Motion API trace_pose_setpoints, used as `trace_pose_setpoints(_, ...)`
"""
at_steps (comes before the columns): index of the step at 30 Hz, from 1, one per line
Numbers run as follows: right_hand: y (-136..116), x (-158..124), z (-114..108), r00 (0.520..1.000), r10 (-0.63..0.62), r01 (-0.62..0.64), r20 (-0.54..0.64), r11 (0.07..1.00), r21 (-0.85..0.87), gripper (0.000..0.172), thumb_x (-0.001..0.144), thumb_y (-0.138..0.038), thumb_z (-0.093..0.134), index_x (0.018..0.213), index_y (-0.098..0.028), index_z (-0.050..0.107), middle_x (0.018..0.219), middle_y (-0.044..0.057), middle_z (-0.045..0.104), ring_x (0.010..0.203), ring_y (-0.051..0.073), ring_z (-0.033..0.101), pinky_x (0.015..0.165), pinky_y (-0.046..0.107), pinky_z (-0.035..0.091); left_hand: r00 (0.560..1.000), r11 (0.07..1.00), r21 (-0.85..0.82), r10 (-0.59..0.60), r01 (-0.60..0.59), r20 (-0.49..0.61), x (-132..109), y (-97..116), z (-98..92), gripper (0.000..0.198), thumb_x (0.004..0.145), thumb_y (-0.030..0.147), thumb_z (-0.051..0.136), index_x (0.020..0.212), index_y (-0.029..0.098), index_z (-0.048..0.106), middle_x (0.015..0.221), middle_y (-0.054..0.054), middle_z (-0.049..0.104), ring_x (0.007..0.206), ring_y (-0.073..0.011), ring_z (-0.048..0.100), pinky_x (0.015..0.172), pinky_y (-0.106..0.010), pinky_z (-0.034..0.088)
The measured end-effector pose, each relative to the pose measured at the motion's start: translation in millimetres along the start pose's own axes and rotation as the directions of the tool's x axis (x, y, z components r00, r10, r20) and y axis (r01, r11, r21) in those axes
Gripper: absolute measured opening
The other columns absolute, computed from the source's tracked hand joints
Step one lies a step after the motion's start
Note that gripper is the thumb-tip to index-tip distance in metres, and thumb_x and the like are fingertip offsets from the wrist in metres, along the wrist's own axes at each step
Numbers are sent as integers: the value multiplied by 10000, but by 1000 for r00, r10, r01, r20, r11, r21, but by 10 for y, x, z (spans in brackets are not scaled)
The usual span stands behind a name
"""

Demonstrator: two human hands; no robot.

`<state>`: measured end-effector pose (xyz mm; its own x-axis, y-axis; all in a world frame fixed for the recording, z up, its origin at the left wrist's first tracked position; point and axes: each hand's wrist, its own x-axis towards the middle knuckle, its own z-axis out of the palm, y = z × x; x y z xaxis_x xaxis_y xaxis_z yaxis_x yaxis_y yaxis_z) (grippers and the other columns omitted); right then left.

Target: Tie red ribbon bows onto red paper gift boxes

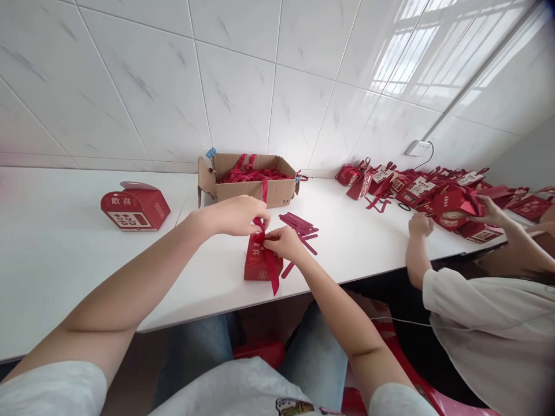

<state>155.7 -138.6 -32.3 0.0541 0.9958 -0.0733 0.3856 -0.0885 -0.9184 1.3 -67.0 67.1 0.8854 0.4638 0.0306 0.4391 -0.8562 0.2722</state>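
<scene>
My 2 hands are close together over a small red box point(255, 263), which sits on the white table point(208, 294) near the edge in front of me. My left hand point(245, 216) pinches a red ribbon point(272, 271) at the top of the box, and my right hand point(284, 242) pinches the same ribbon just below and beside it. A loose tail of the ribbon hangs down over the front of the box. Red strips point(299, 224) lie scattered just right of my work. Behind it, against the tiled wall point(243, 86), stands an open carton point(277, 195) with more ribbons point(260, 173) inside. Well off to my left is another red box point(139, 211), printed in white. On my right, a co-worker's hand point(489, 211) holds a red box, beside many ribboned boxes point(420, 189) crowded along the table.
</scene>
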Motion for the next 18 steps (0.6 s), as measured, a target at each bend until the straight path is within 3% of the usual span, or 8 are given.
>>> trace_pose_setpoints(5, 81, -72, -22, 996, -73, 69, 48, 994, 89, 165, 733, -262, 628, 803, -171, 747, 645, 15, 658, 499, 103, 502, 455, 231, 386, 999, 999, 43, 33, -33, -15, 317, -69, 38, 168, 669, 242, 560, 691, 279, 723, 831, -31, 645, 815, -230, 575, 725, -305, 429)
trace_pose_setpoints(9, 119, -89, 18, 994, -110, 112, -27, 989, 99, 273, 778, -406, 616, 712, -156, 702, 632, 22, 651, 502, 106, 503, 466, 231, 373, 997, 997, -26, 75, -74, 31, 386, -212, 199, 204, 717, 221, 528, 814, 278, 698, 926, -9, 658, 826, -205, 603, 709, -283, 431)
trace_pose_setpoints(10, 122, -84, 32, 991, -125, 129, -48, 987, 91, 284, 784, -410, 611, 680, -156, 685, 645, 27, 662, 523, 112, 522, 486, 233, 382, 997, 997, -12, 71, -71, -13, 371, -227, 246, 229, 723, 220, 532, 885, 274, 684, 977, -14, 656, 874, -215, 604, 738, -290, 431)
trace_pose_setpoints(12, 129, -72, 58, 985, -153, 161, -78, 982, 97, 278, 799, -390, 593, 657, -161, 660, 687, 34, 685, 585, 128, 566, 542, 238, 412, 979, 1000, 28, 0, 6, -202, 296, -230, 342, 299, 738, 242, 548, 1025, 241, 630, 1043, -44, 640, 933, -240, 595, 778, -321, 427)
trace_pose_setpoints(14, 142, -65, 75, 979, -182, 192, -95, 976, 107, 276, 812, -381, 575, 650, -167, 641, 694, 31, 684, 621, 136, 578, 584, 245, 426, 916, 990, -21, -136, 138, -378, 162, -214, 441, 298, 782, 315, 549, 1057, 204, 580, 988, -63, 642, 865, -241, 602, 740, -335, 430)
trace_pose_setpoints(16, 160, -68, 83, 972, -212, 221, -101, 971, 95, 286, 820, -389, 560, 646, -172, 627, 664, 20, 657, 603, 131, 551, 570, 244, 410, 904, 967, -169, -240, 191, -354, -2, -203, 550, 261, 829, 429, 528, 957, 208, 583, 869, -40, 647, 745, -212, 600, 662, -316, 433)
trace_pose_setpoints(18, 180, -78, 87, 966, -239, 246, -100, 967, 64, 293, 823, -394, 552, 641, -173, 616, 611, 3, 605, 559, 116, 498, 527, 236, 368, 943, 942, -302, -222, 143, -248, -147, -208, 668, 291, 829, 502, 537, 862, 218, 597, 829, -20, 655, 739, -197, 600, 663, -302, 447)
